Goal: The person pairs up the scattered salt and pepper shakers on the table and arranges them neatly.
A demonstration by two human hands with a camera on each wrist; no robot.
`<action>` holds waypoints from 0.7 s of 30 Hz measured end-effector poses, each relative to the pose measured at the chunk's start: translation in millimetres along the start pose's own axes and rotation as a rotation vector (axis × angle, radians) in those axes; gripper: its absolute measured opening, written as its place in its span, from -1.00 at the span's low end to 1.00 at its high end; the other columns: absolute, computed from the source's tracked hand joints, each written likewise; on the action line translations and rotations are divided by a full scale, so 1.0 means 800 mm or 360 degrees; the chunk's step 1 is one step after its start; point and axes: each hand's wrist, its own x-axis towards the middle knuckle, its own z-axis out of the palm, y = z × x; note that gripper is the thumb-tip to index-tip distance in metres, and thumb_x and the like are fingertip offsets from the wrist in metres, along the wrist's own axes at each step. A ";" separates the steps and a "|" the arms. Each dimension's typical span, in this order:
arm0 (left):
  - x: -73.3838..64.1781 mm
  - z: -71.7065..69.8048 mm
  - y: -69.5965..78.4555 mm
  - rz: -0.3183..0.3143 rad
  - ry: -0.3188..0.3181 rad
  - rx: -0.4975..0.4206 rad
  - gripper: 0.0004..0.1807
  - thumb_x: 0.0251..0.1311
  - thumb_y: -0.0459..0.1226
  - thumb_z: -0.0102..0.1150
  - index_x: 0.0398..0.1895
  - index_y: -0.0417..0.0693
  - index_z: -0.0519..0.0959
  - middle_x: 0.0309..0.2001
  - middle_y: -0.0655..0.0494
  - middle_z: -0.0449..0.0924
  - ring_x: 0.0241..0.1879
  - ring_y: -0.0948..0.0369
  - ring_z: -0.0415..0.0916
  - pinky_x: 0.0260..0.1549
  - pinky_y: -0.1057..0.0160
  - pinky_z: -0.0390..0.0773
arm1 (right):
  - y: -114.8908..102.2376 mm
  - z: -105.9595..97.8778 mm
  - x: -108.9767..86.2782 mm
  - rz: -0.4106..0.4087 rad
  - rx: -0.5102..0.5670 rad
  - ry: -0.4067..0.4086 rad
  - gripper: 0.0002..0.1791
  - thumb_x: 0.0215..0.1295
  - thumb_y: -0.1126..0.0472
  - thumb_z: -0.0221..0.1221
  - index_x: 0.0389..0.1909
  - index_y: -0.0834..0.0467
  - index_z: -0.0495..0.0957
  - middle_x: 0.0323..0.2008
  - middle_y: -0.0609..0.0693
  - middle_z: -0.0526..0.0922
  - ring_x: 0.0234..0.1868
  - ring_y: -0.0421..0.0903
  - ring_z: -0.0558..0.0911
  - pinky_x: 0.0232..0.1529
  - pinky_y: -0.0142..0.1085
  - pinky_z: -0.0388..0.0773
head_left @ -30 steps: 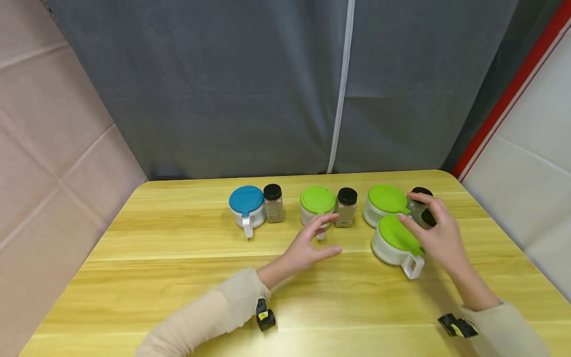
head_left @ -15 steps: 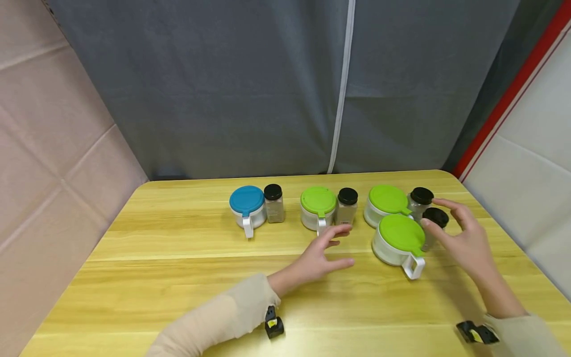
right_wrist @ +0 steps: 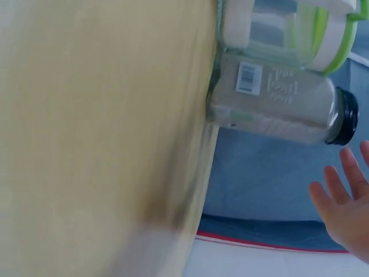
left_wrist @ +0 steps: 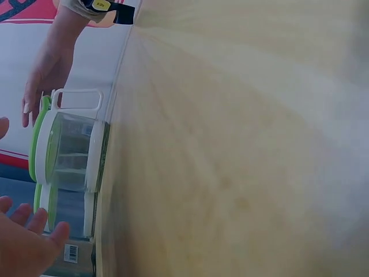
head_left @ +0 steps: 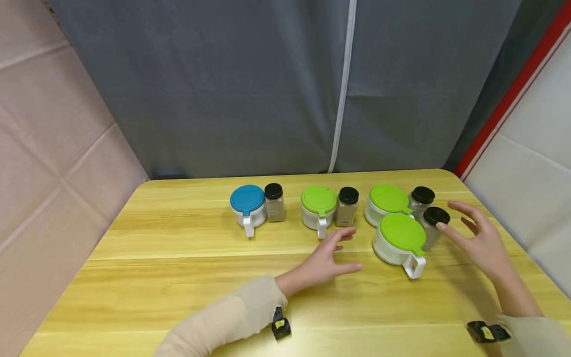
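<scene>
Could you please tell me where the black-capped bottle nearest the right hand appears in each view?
Head: the bottle is right of centre, cap up.
Left wrist: the bottle cannot be made out.
Right wrist: the bottle is at upper right, cap pointing right.
Shared landmark: the right hand.

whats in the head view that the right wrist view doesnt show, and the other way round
Only the head view shows the left hand, the blue-lidded pot at the left end of the group, and the black camera on the left sleeve. Only the right wrist view shows the barcode label on the side of the black-capped jar nearest the right hand. Both show that jar, the right hand, a green-lidded pot beside the jar and the wooden table.
</scene>
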 end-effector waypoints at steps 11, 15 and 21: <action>0.012 0.008 -0.015 -0.0183 -0.0005 0.0116 -0.18 -0.02 -0.17 0.27 0.29 -0.08 0.07 0.19 0.09 0.14 0.13 0.20 0.18 0.05 0.27 0.24 | 0.041 -0.009 0.000 0.0139 -0.0073 -0.0210 -0.34 0.15 0.17 0.16 0.27 -0.05 0.14 0.18 -0.11 0.24 0.10 -0.36 0.22 -0.14 -0.74 0.19; 0.018 0.012 -0.019 -0.0277 -0.0035 0.0074 -0.17 -0.01 -0.16 0.26 0.30 -0.06 0.05 0.20 0.08 0.14 0.13 0.18 0.20 0.06 0.29 0.22 | -0.005 -0.017 -0.005 0.0212 0.0072 -0.0392 -0.38 0.25 0.22 0.05 0.31 0.03 0.06 0.12 -0.22 0.24 0.04 -0.46 0.22 -0.19 -0.72 0.22; 0.032 0.020 -0.020 -0.0359 -0.0041 0.0076 -0.12 -0.06 -0.09 0.29 0.30 -0.06 0.05 0.22 0.13 0.14 0.14 0.23 0.19 0.07 0.34 0.18 | -0.032 -0.025 -0.007 0.0284 0.0208 -0.0611 -0.43 0.30 0.30 -0.04 0.31 0.10 0.03 -0.01 -0.38 0.24 -0.05 -0.54 0.28 -0.24 -0.66 0.28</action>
